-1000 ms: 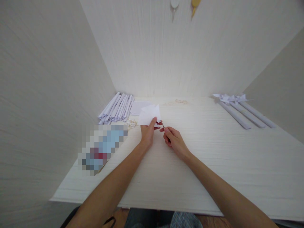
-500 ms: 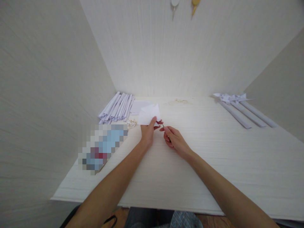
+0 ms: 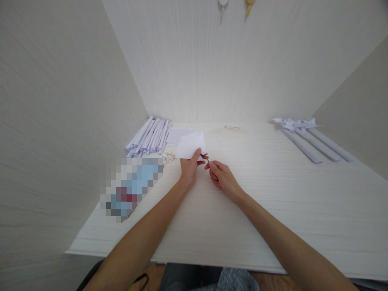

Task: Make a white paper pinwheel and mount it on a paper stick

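My left hand [image 3: 190, 167] is closed on a white piece of paper [image 3: 190, 145], thumb on top and fingers below. The paper has a notch or slit in its upper edge and juts up past the thumb. Just right of it, my right hand [image 3: 222, 178] is closed around a thin dark tool [image 3: 208, 161]. Only the tool's narrow end shows, near the left fingertips; the rest is inside the fist, so I cannot tell its kind. Whether its tip touches the paper cannot be made out.
Rolled paper tubes [image 3: 150, 137] are heaped at the back left, beside flat white paper [image 3: 178, 136]. Small pale pieces [image 3: 168, 156] lie before it. A pixelated object [image 3: 133, 188] lies at left. Three paper pinwheels [image 3: 294, 124] on paper sticks [image 3: 318, 144] rest at back right.
Almost nothing differs. The paper and both hands hold nearly the same position, with only a very slight shift of the hands and view.
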Demonstrator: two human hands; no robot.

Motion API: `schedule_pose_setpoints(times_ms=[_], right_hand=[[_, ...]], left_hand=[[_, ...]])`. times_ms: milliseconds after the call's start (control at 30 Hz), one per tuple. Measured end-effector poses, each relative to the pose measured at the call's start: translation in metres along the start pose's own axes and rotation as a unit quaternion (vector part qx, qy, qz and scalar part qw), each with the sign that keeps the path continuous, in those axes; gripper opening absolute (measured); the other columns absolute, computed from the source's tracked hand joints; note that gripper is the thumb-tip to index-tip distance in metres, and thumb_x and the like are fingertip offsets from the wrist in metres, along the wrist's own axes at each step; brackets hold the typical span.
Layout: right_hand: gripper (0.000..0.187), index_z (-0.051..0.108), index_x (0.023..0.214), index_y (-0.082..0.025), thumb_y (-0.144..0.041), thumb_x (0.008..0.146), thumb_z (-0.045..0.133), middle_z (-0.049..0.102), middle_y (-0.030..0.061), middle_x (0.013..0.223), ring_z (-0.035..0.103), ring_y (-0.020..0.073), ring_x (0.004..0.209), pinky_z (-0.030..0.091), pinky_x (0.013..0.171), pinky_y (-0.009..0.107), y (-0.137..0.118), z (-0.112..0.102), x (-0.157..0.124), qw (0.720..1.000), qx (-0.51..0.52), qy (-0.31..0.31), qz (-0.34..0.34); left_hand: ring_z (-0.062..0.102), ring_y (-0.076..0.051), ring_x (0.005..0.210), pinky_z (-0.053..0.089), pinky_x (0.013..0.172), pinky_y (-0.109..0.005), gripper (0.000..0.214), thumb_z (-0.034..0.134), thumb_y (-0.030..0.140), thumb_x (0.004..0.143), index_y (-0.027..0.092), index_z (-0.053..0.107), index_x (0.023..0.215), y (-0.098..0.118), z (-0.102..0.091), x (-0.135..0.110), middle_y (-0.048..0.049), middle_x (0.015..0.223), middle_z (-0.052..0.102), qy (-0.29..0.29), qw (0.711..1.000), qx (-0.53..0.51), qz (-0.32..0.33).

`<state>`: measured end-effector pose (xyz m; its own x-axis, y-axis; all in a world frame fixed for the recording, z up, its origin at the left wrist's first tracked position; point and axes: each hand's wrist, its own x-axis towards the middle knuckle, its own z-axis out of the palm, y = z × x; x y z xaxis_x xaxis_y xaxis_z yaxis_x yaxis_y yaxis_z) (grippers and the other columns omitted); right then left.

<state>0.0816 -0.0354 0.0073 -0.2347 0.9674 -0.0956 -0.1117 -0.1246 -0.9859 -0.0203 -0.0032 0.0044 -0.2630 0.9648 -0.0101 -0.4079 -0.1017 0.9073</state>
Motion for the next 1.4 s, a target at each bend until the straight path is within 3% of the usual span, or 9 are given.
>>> schedule_pose_setpoints(times_ms=[1133, 1400], right_hand=[[0.021, 0.047, 0.062, -0.017, -0.034, 0.075, 0.045, 0.03, -0.0115, 0.037, 0.02, 0.0019, 0.029, 0.012, 0.032, 0.018, -0.0013, 0.0016, 0.0012, 1.0, 0.007, 0.017, 0.012], [0.023, 0.05, 0.067, -0.017, -0.039, 0.073, 0.047, 0.032, -0.0112, 0.038, 0.023, 0.0023, 0.029, 0.013, 0.03, 0.018, -0.0009, 0.0021, 0.0004, 1.0, 0.012, 0.016, 0.014]], left_hand=[[0.059, -0.01, 0.051, 0.04, 0.041, -0.017, 0.021, 0.064, 0.026, 0.06, 0.014, 0.057, 0.077, 0.0003, 0.0008, -0.0006, 0.0009, 0.061, 0.062, -0.001, 1.0, -0.011, -0.005], [0.06, -0.011, 0.057, 0.04, 0.043, -0.017, 0.023, 0.064, 0.028, 0.061, 0.015, 0.058, 0.079, -0.0001, -0.0006, 0.001, -0.001, 0.067, 0.063, 0.02, 1.0, 0.0, 0.009]])
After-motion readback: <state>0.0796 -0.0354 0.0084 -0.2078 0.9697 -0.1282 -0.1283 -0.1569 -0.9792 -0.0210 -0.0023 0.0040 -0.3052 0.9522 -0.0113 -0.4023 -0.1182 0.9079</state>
